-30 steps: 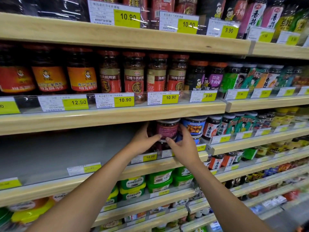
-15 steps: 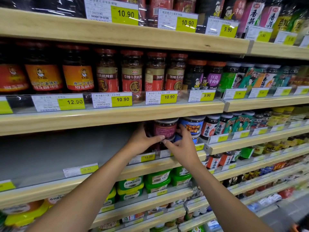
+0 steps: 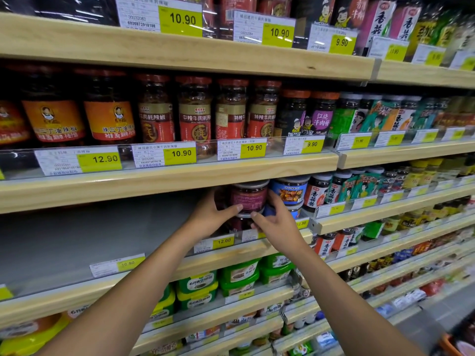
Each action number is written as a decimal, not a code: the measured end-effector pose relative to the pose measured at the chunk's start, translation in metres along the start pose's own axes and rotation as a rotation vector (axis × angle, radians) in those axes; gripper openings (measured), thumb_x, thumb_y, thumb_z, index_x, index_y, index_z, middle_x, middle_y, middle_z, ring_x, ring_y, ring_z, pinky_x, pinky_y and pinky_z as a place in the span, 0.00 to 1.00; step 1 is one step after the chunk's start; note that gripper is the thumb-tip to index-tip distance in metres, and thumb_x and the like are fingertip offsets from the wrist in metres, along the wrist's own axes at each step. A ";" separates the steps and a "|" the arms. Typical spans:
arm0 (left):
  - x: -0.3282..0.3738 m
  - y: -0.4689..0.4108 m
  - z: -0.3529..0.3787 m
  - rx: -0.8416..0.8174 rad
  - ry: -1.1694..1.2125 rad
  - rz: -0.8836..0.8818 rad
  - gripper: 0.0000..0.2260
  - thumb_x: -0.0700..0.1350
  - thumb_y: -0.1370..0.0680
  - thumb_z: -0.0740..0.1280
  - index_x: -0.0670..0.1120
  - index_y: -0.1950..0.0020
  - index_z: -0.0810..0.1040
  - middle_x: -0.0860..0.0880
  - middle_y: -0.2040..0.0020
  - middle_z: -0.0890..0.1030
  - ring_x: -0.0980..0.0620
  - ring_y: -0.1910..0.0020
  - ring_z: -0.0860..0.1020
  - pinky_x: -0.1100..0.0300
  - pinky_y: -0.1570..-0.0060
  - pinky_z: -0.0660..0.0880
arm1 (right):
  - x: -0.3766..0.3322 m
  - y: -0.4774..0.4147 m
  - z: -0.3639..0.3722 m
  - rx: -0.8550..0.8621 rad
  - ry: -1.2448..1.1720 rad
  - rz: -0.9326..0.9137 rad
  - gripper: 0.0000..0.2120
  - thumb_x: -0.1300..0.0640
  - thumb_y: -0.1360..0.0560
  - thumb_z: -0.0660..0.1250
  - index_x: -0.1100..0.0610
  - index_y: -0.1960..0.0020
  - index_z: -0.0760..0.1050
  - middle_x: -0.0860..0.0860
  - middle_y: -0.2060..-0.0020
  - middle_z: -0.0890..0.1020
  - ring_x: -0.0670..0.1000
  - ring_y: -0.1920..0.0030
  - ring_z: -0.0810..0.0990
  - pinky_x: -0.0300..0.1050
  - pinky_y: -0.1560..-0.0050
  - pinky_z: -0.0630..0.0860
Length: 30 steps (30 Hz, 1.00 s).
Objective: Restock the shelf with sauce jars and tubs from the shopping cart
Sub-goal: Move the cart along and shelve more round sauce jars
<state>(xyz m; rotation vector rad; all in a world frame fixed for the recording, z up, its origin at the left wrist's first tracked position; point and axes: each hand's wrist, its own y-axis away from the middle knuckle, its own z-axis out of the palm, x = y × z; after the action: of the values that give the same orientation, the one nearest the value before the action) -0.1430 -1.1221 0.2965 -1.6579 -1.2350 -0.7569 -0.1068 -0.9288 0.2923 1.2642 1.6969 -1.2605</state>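
Gripping the upright red jar between left hand and right hand, equally near, just left of the blue jar.

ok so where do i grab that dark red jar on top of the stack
Take the dark red jar by its round side wall at label height, coming from the front, as the left hand and right hand do. It stands upright on a lower jar, the shelf board sits close over its lid, and the blue jar crowds its right side.

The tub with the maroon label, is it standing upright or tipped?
Upright: the tub has its lid on top and level.
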 end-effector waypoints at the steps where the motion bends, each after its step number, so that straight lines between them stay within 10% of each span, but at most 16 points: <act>1: -0.002 0.000 -0.001 -0.008 0.005 0.002 0.25 0.49 0.26 0.77 0.59 0.36 0.68 0.57 0.40 0.76 0.53 0.37 0.76 0.52 0.34 0.73 | 0.001 0.001 -0.001 0.007 0.009 0.014 0.29 0.59 0.21 0.69 0.47 0.25 0.61 0.47 0.40 0.80 0.51 0.57 0.86 0.45 0.53 0.83; 8: -0.006 0.001 -0.002 -0.013 0.013 -0.037 0.30 0.60 0.32 0.77 0.59 0.34 0.68 0.56 0.36 0.77 0.53 0.36 0.77 0.48 0.31 0.72 | 0.015 0.015 -0.012 0.086 0.083 0.080 0.28 0.54 0.22 0.71 0.49 0.25 0.65 0.54 0.53 0.84 0.49 0.58 0.84 0.48 0.49 0.82; 18: 0.012 0.033 0.008 0.082 -0.119 -0.009 0.29 0.47 0.25 0.76 0.48 0.26 0.71 0.52 0.33 0.75 0.57 0.35 0.71 0.64 0.40 0.66 | 0.024 0.053 -0.057 0.092 0.117 0.074 0.20 0.51 0.20 0.68 0.42 0.31 0.67 0.44 0.35 0.72 0.37 0.48 0.78 0.37 0.50 0.76; 30: 0.073 0.135 0.116 0.173 -0.757 0.166 0.38 0.64 0.22 0.67 0.53 0.18 0.55 0.49 0.17 0.52 0.48 0.18 0.43 0.43 0.20 0.52 | 0.046 0.148 -0.189 0.061 0.621 0.065 0.38 0.38 0.23 0.67 0.45 0.20 0.55 0.43 0.20 0.50 0.49 0.20 0.48 0.56 0.23 0.59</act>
<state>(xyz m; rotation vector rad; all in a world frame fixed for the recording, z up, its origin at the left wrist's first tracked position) 0.0031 -0.9989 0.2718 -1.9359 -1.5801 0.1153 0.0264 -0.7250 0.2649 1.8669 2.0166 -0.9355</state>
